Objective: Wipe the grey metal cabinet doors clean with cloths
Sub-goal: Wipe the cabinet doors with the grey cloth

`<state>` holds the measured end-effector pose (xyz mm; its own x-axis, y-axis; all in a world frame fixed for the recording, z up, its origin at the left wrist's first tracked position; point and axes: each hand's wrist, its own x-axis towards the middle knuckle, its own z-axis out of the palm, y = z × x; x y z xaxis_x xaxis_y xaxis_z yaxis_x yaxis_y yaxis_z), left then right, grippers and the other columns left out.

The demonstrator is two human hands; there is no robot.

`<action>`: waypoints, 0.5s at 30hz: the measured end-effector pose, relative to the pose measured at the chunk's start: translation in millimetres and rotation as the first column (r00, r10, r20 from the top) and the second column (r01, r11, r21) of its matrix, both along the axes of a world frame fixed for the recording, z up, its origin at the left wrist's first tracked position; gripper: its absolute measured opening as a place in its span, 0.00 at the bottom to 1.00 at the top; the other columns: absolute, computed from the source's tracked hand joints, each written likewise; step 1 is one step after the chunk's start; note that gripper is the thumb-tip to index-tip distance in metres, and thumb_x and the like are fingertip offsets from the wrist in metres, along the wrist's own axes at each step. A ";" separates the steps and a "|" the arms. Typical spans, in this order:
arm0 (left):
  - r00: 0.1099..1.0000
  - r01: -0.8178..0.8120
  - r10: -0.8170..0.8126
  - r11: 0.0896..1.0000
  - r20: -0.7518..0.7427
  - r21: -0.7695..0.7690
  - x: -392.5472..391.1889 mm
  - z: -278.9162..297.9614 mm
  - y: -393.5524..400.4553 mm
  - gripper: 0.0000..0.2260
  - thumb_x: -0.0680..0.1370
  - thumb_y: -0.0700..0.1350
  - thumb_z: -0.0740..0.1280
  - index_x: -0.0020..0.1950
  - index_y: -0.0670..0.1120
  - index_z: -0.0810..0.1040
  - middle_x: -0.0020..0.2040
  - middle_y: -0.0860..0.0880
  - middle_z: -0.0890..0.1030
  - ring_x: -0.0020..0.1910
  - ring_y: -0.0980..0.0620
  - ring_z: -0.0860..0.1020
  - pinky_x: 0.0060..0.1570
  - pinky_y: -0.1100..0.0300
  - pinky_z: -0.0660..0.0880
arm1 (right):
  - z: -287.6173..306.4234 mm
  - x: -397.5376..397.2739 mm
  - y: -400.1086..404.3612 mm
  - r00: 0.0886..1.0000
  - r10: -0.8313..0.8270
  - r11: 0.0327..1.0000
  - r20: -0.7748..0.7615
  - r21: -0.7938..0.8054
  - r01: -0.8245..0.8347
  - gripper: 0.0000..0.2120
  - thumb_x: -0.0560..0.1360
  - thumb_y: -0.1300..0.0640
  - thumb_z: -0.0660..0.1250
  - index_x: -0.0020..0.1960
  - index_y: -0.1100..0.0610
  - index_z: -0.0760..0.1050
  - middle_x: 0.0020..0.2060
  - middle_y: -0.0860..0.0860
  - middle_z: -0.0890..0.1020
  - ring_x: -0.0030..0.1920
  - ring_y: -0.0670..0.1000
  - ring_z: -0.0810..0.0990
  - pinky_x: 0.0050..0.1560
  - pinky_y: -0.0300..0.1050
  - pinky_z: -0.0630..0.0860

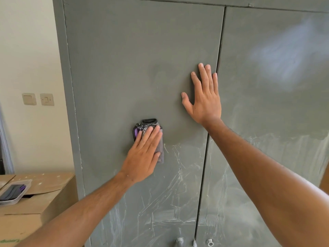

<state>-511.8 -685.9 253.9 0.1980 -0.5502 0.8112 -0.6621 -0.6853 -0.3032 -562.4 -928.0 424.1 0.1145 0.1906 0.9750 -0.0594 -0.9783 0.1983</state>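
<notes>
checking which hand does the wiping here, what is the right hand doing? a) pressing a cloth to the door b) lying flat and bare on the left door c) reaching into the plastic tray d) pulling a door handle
b: the right hand lies flat with straight fingers on the left cabinet door, bare, near its inner edge, while the left hand presses the grey and purple cloth.

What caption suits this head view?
Left hand presses a cloth on the grey cabinet door; right hand braces flat.

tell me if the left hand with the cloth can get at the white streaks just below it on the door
Probably yes: the left hand presses the cloth flat on the left door, and the white streaks lie just below-right on the same bare panel, nothing between.
</notes>
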 end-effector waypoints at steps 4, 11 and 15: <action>0.994 0.006 -0.036 0.965 0.107 0.262 9.1 -30.3 -1.0 0.29 0.86 0.52 0.55 0.85 0.43 0.55 0.86 0.44 0.51 0.84 0.43 0.51 0.80 0.40 0.59 | 1.5 -0.1 -0.2 1.000 -0.003 1.000 -0.014 -0.004 0.003 0.30 0.83 0.44 0.61 0.77 0.63 0.67 0.81 0.63 0.60 0.82 0.64 0.55 0.82 0.62 0.52; 1.000 0.005 -0.005 1.000 0.005 -0.002 -8.7 -3.0 -37.9 0.33 0.85 0.52 0.59 0.85 0.40 0.51 0.86 0.44 0.50 0.84 0.43 0.50 0.80 0.40 0.58 | 0.0 0.6 -0.8 1.000 0.016 1.000 -0.023 -0.003 -0.016 0.31 0.83 0.43 0.61 0.78 0.63 0.67 0.81 0.63 0.61 0.82 0.64 0.56 0.82 0.63 0.52; 0.999 0.029 -0.032 0.990 0.021 0.135 -9.5 -24.6 -38.5 0.33 0.86 0.56 0.60 0.85 0.43 0.53 0.86 0.47 0.52 0.84 0.47 0.52 0.80 0.44 0.60 | 2.0 -1.8 -1.3 0.998 -0.016 1.000 -0.068 -0.011 0.015 0.31 0.84 0.42 0.59 0.79 0.62 0.66 0.81 0.63 0.60 0.82 0.64 0.55 0.82 0.61 0.50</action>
